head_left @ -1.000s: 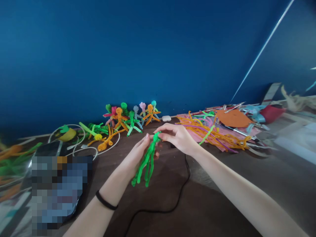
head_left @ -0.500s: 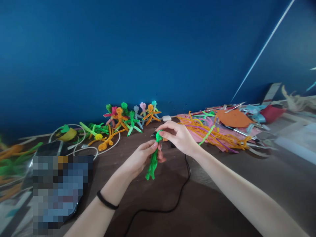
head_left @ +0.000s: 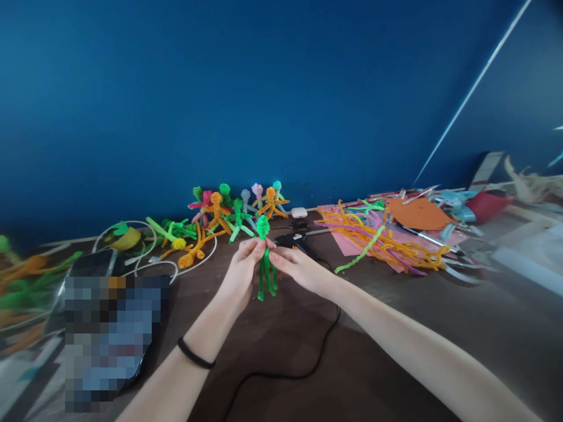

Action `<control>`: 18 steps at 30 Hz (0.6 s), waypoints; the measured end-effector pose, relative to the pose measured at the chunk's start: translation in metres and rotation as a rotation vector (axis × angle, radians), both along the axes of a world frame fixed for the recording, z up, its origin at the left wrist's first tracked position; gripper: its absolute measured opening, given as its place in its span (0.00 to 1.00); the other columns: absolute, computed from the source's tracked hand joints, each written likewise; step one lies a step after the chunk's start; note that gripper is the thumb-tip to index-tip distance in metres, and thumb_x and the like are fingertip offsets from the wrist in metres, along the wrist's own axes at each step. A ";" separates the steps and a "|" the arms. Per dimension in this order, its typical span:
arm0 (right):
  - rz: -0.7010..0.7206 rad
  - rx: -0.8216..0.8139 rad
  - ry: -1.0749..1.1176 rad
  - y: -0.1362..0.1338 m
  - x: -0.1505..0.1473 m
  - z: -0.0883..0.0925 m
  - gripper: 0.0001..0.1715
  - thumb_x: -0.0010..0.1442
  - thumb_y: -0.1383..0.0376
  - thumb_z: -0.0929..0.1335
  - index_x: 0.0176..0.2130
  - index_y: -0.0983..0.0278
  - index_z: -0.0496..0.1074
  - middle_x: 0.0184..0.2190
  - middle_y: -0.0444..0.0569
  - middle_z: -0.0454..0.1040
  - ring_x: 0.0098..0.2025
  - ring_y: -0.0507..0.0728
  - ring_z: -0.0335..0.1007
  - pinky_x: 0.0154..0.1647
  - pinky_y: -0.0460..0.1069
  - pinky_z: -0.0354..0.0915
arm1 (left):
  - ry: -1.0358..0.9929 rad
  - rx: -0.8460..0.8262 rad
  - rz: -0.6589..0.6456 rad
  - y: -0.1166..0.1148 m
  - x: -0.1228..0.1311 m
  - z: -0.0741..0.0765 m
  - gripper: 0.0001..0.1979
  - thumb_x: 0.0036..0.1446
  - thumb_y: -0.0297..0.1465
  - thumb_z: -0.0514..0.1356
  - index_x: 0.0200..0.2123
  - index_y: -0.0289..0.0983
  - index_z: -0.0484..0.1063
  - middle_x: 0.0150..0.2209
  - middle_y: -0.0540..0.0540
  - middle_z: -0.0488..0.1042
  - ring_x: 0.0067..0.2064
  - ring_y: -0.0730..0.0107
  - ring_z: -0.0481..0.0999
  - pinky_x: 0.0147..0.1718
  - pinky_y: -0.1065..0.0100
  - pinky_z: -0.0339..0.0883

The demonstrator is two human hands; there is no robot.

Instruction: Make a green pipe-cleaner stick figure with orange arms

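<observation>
Between my two hands is a green pipe cleaner figure (head_left: pixel 263 227), held upright with its rounded head on top and its legs hanging down. My left hand (head_left: pixel 244 262) pinches it just below the head. From the other side, the fingers of my right hand (head_left: pixel 295 266) are closed on its upper body, thumb against it. My fingers hide part of the figure's middle. Just behind my right hand lies a black glue gun (head_left: pixel 297 241) on the dark table (head_left: pixel 378 346).
Several finished pipe cleaner figures (head_left: pixel 216 210) stand along the blue wall. Loose orange pipe cleaners (head_left: pixel 387 246) lie on pink sheets at right, near an orange paper piece (head_left: pixel 417 213). A black cable (head_left: pixel 285 375) crosses the front; a phone-like device (head_left: pixel 118 340) lies at left.
The green figure has moved left and up, its head now showing above my fingers. My right hand has come down from the head to the body. The glue gun is now more visible.
</observation>
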State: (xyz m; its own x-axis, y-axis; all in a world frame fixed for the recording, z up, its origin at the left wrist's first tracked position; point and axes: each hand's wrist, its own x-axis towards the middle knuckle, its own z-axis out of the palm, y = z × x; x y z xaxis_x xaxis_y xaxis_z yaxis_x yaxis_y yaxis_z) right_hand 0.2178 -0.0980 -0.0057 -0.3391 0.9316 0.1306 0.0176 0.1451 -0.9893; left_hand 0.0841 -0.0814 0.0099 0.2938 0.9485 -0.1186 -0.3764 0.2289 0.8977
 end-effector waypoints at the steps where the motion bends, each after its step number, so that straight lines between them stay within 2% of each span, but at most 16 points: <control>1: 0.019 0.000 0.033 -0.001 -0.004 -0.003 0.20 0.54 0.50 0.64 0.31 0.66 0.65 0.28 0.45 0.67 0.33 0.51 0.64 0.34 0.46 0.61 | 0.025 0.013 -0.005 -0.001 -0.001 0.000 0.08 0.46 0.33 0.62 0.28 0.35 0.69 0.23 0.52 0.66 0.22 0.78 0.67 0.18 0.77 0.62; 4: 0.081 -0.147 0.229 -0.005 -0.014 -0.013 0.20 0.54 0.51 0.65 0.31 0.66 0.63 0.21 0.41 0.63 0.24 0.48 0.61 0.26 0.45 0.58 | 0.037 0.056 -0.032 -0.002 -0.002 0.001 0.08 0.48 0.35 0.61 0.28 0.36 0.68 0.21 0.54 0.63 0.18 0.79 0.64 0.12 0.77 0.57; 7: 0.167 -0.318 0.460 -0.010 -0.023 -0.021 0.18 0.55 0.53 0.65 0.29 0.65 0.61 0.14 0.34 0.50 0.14 0.44 0.46 0.18 0.43 0.49 | -0.063 0.048 0.001 -0.001 -0.002 0.002 0.07 0.50 0.32 0.59 0.27 0.36 0.65 0.27 0.51 0.68 0.22 0.79 0.67 0.11 0.80 0.54; 9: 0.198 -0.368 0.539 -0.013 -0.028 -0.023 0.17 0.56 0.54 0.64 0.28 0.65 0.61 0.13 0.32 0.45 0.13 0.43 0.38 0.15 0.42 0.40 | -0.121 0.029 0.004 0.000 -0.002 0.003 0.06 0.51 0.32 0.58 0.27 0.37 0.63 0.29 0.50 0.69 0.26 0.77 0.70 0.10 0.81 0.50; 11: 0.220 -0.396 0.585 -0.016 -0.029 -0.023 0.17 0.56 0.55 0.64 0.27 0.65 0.60 0.12 0.32 0.45 0.13 0.43 0.34 0.15 0.43 0.36 | -0.154 0.024 -0.017 -0.001 -0.002 0.004 0.07 0.52 0.32 0.58 0.28 0.38 0.62 0.25 0.51 0.66 0.27 0.75 0.71 0.09 0.81 0.47; 13: 0.254 -0.420 0.613 -0.017 -0.029 -0.022 0.16 0.56 0.56 0.64 0.27 0.65 0.60 0.12 0.32 0.45 0.13 0.43 0.34 0.16 0.43 0.35 | -0.182 0.045 -0.008 -0.003 -0.002 0.006 0.06 0.52 0.32 0.58 0.28 0.38 0.61 0.22 0.54 0.62 0.25 0.76 0.69 0.10 0.81 0.49; 16: 0.310 -0.422 0.590 -0.016 -0.028 -0.026 0.16 0.57 0.57 0.64 0.25 0.65 0.60 0.11 0.32 0.44 0.13 0.43 0.34 0.15 0.43 0.36 | -0.228 0.072 0.036 -0.006 0.000 0.008 0.06 0.54 0.29 0.55 0.26 0.37 0.60 0.19 0.56 0.58 0.21 0.81 0.63 0.19 0.79 0.60; 18: 0.294 -0.388 0.508 -0.016 -0.030 -0.030 0.19 0.57 0.54 0.63 0.24 0.65 0.60 0.10 0.32 0.44 0.12 0.44 0.35 0.14 0.43 0.36 | -0.242 0.080 0.069 -0.007 0.001 0.010 0.06 0.55 0.28 0.54 0.26 0.37 0.60 0.19 0.56 0.57 0.19 0.83 0.59 0.20 0.79 0.60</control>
